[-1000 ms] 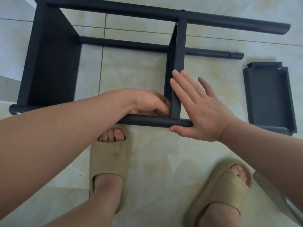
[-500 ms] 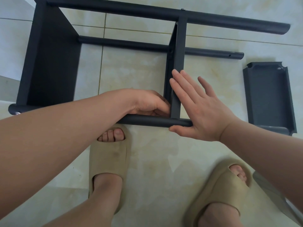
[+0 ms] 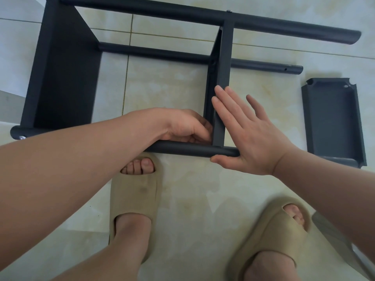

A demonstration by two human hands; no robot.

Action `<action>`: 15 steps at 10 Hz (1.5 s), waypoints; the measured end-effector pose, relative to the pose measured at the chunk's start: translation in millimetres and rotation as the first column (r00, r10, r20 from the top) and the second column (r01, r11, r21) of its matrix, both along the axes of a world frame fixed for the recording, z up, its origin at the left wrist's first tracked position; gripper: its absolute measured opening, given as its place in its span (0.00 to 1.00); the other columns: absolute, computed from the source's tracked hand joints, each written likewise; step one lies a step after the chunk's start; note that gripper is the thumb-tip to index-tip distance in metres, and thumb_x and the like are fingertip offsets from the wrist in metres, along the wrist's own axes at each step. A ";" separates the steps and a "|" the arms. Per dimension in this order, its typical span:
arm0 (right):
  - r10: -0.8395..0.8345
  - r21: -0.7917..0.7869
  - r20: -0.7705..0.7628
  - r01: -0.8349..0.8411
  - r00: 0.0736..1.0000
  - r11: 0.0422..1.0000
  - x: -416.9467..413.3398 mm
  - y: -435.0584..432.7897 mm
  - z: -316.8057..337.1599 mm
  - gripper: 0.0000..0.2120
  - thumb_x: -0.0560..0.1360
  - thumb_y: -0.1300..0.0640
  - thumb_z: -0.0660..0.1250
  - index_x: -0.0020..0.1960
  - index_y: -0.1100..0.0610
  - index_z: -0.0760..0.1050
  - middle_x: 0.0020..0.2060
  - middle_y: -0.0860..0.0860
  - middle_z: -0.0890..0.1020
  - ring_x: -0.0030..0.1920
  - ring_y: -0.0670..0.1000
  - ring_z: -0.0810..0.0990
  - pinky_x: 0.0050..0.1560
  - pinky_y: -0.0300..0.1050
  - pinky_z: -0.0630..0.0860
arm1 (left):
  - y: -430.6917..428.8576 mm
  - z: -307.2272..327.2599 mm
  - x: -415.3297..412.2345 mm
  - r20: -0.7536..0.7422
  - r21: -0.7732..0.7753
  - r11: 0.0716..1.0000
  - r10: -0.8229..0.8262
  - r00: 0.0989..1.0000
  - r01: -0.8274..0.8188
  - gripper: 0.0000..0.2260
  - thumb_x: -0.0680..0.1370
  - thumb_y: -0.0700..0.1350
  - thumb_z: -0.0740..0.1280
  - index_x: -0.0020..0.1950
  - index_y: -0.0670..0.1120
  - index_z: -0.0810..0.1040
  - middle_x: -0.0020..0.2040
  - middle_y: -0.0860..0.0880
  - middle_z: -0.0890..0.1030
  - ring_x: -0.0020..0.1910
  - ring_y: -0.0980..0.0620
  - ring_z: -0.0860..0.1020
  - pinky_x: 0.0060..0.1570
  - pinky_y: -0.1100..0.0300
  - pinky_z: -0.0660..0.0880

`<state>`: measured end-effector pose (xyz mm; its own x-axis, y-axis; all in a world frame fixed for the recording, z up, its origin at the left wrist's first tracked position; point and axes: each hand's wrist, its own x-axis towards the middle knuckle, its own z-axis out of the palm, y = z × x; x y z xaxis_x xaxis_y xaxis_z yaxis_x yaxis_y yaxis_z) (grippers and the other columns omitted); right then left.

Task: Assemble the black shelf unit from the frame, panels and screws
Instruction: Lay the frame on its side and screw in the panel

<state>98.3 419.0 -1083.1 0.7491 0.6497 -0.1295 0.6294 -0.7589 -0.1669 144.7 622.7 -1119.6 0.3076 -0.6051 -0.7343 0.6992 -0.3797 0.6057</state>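
The black shelf unit lies on its side on the tiled floor, its long tubes running left to right. One panel is fixed at the left end. A second panel stands edge-up between the tubes near the middle. My left hand is curled at the joint where this panel meets the near tube; what its fingertips hold is hidden. My right hand lies flat with fingers spread against the panel's right face, thumb under the tube's end. A third loose panel lies to the right.
My two feet in beige slippers stand just in front of the near tube. A silver screw head shows at the near tube's left end. A grey object's edge pokes in at the lower right under my right arm.
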 end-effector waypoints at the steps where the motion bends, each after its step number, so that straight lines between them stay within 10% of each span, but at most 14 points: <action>1: 0.001 0.001 0.003 -0.001 1.000 1.000 0.3 -0.3 -0.1 0.50 0.75 0.27 0.52 0.82 0.63 0.49 0.82 0.56 0.48 0.82 0.56 0.46 0.77 0.66 0.54 | -0.2 1.9 -0.4 0.009 -0.003 1.000 0.000 1.000 0.000 0.06 0.78 0.31 0.65 0.49 0.41 0.77 0.37 0.43 0.80 0.33 0.51 0.80 0.35 0.61 0.78; 6: -0.002 0.008 0.008 0.002 1.000 1.000 0.2 -0.6 -0.6 0.50 0.75 0.27 0.53 0.82 0.62 0.50 0.82 0.56 0.48 0.82 0.56 0.46 0.77 0.66 0.54 | -0.4 4.0 -0.8 -0.069 -0.046 0.998 -0.036 0.997 0.033 0.08 0.79 0.31 0.62 0.57 0.40 0.74 0.48 0.38 0.78 0.42 0.46 0.80 0.47 0.56 0.78; 8: 0.001 0.001 0.015 -0.001 1.000 1.000 0.2 -0.7 -0.8 0.50 0.75 0.27 0.53 0.82 0.62 0.50 0.82 0.56 0.48 0.82 0.56 0.46 0.77 0.65 0.54 | -1.3 8.4 -1.1 -0.014 -0.045 0.999 -0.016 1.000 0.016 0.10 0.79 0.29 0.62 0.58 0.38 0.73 0.33 0.47 0.82 0.31 0.53 0.81 0.33 0.64 0.77; 10: 0.002 0.002 0.012 -0.002 1.000 1.000 -0.1 -0.1 -1.3 0.50 0.75 0.27 0.53 0.82 0.62 0.49 0.82 0.56 0.48 0.82 0.56 0.46 0.78 0.65 0.53 | -2.2 11.5 -2.0 0.044 -0.051 0.999 0.003 0.999 -0.001 0.15 0.78 0.28 0.63 0.64 0.35 0.73 0.42 0.41 0.79 0.35 0.50 0.81 0.36 0.62 0.78; 15: 0.001 -0.003 0.003 -0.001 1.000 1.000 0.3 0.1 0.2 0.50 0.75 0.28 0.54 0.82 0.63 0.49 0.82 0.57 0.48 0.82 0.56 0.46 0.77 0.66 0.53 | -0.8 1.9 1.9 0.017 0.014 0.999 -0.031 0.999 0.031 0.05 0.75 0.31 0.67 0.44 0.40 0.77 0.37 0.42 0.77 0.34 0.50 0.80 0.36 0.61 0.78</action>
